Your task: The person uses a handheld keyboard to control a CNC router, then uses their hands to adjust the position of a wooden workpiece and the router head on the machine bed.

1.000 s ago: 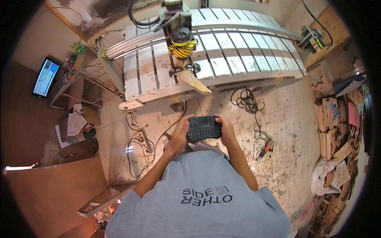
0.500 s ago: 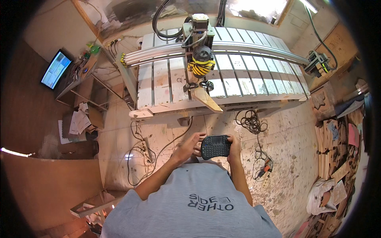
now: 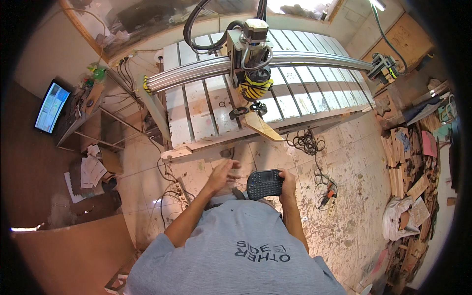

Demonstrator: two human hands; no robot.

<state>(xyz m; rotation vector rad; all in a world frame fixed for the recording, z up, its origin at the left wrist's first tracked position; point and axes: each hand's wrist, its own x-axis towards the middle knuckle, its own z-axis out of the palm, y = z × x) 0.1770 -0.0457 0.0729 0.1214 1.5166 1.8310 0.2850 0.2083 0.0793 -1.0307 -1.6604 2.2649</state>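
My right hand (image 3: 287, 184) grips a small black handheld keyboard (image 3: 263, 184) by its right end. My left hand (image 3: 226, 172) is raised just left of the keyboard, apart from it, with loosely spread fingers and nothing seen in it. Ahead stands a large CNC machine with a white slatted bed (image 3: 199, 115); its spindle (image 3: 253, 88), wrapped in yellow and black, hangs over a pale wooden piece (image 3: 263, 128) that lies between black clamps (image 3: 238, 112) and juts past the bed's front edge.
A monitor (image 3: 52, 105) stands on a cluttered desk (image 3: 91, 101) at the left, papers (image 3: 91, 169) below. Coiled cables (image 3: 307, 142), a power strip (image 3: 181, 189) and an orange tool (image 3: 329, 191) lie on the tiled floor. Wood offcuts (image 3: 403, 167) and a white sack (image 3: 397, 216) line the right.
My left hand has let go of the keyboard and moved up and left; my right hand still holds it. The view has shifted, so the machine sits lower in the picture than a second ago.
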